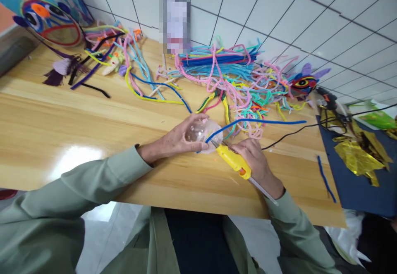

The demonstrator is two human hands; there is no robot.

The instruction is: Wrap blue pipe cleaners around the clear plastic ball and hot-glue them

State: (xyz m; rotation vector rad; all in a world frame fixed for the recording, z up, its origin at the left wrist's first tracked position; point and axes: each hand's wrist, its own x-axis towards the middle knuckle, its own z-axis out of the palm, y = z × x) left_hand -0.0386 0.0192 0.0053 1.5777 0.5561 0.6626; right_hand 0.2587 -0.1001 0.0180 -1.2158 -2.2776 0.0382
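Note:
My left hand point(176, 139) is closed around a clear plastic ball point(201, 132) resting on the wooden table point(77, 113). A blue pipe cleaner point(260, 121) runs from the ball out to the right. My right hand point(254, 160) grips a yellow glue gun point(232, 161), its nozzle touching the ball where the blue pipe cleaner meets it. A glue stick juts out behind the gun toward my sleeve.
A tangled heap of coloured pipe cleaners point(229, 75) lies behind my hands, more at the far left point(124, 55). A black cord point(294, 133) crosses to the right. Gold foil point(359, 154) sits on a dark blue sheet point(350, 191). Feathered masks stand at the left point(46, 17) and right point(304, 83).

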